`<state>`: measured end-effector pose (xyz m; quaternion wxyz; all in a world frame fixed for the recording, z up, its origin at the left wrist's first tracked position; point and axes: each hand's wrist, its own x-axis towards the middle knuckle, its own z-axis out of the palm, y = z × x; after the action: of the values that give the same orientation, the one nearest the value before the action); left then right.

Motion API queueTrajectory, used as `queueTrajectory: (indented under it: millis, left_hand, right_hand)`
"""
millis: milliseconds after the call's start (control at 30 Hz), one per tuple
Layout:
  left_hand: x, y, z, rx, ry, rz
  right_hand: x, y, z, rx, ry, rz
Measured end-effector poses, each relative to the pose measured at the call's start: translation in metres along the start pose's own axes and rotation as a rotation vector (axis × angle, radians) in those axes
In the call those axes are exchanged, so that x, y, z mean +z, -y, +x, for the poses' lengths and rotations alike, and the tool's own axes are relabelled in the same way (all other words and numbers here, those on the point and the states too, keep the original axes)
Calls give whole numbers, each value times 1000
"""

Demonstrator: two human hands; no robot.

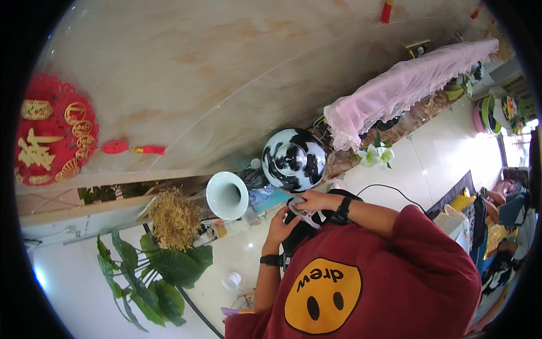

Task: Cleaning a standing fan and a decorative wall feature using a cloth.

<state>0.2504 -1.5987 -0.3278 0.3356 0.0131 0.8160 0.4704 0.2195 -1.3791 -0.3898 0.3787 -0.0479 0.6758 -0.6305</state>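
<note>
My left hand [281, 226] and my right hand [314, 201] meet in front of my body, with a crumpled pale grey cloth [312, 221] between their fingers. The fingers hide part of the cloth. Just beyond the hands stands a lidded black-and-white ceramic jar [294, 160] with a rounded glossy surface. To the left of it, a pale vase [227, 195] shows its wide, flared mouth. Dark and blue crumpled fabric [259, 195] lies between the jar and the vase.
Dried flowers [174, 218] and a large-leaved green plant [152, 271] stand at left. A pink lace-edged cover [406, 87] runs along the marble wall, near white lilies [377, 156]. A black cable [391, 190] extends to the right. People [501, 212] sit at far right.
</note>
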Motion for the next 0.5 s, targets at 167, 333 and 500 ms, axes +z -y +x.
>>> queueTrajectory:
  millis: [167,333,500]
  left_hand:
    - [20,25,-8,82,-136,-284]
    - [7,17,-10,232,-229,156]
    - [-9,-23,-19,160,-50,316]
  right_hand:
    - [29,16,2,41,69,-71]
    - [17,-2,-3,37,61,159]
    - [-1,-34,1,-61,53,-150]
